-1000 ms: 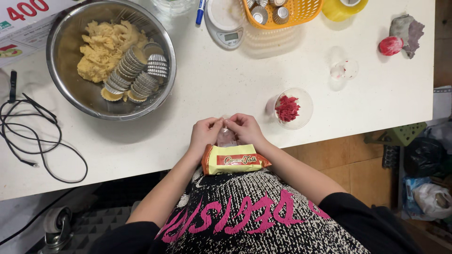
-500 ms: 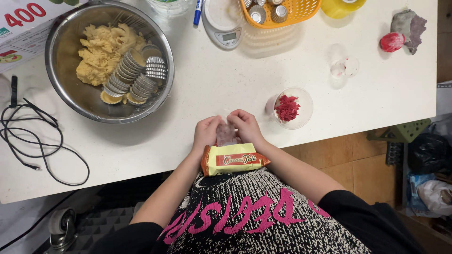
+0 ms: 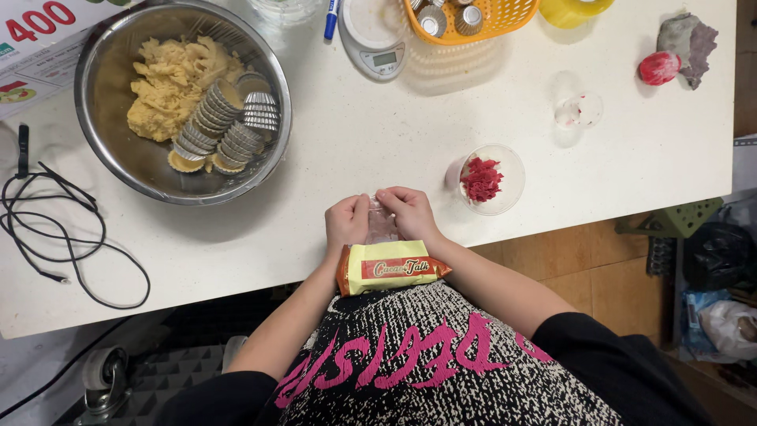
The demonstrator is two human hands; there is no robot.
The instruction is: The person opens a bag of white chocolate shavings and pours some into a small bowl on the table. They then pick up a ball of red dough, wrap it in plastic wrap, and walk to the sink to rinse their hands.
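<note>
Both hands meet at the near edge of the white bench (image 3: 394, 118), the left hand (image 3: 345, 225) and right hand (image 3: 410, 211) each closed in a grip on a small clear plastic wrapper (image 3: 382, 225) between them. A yellow and orange snack packet (image 3: 390, 267) lies just below it against the person's patterned top, and a clear plastic cup of red shreds (image 3: 483, 178) stands just beside the right hand.

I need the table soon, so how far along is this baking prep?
Done: dough sits in the steel bowl beside stacked foil cups, one or two filled. In hand: left hand and right hand grip a small clear wrapper. Left: most cups, and the yellow packet.
</note>
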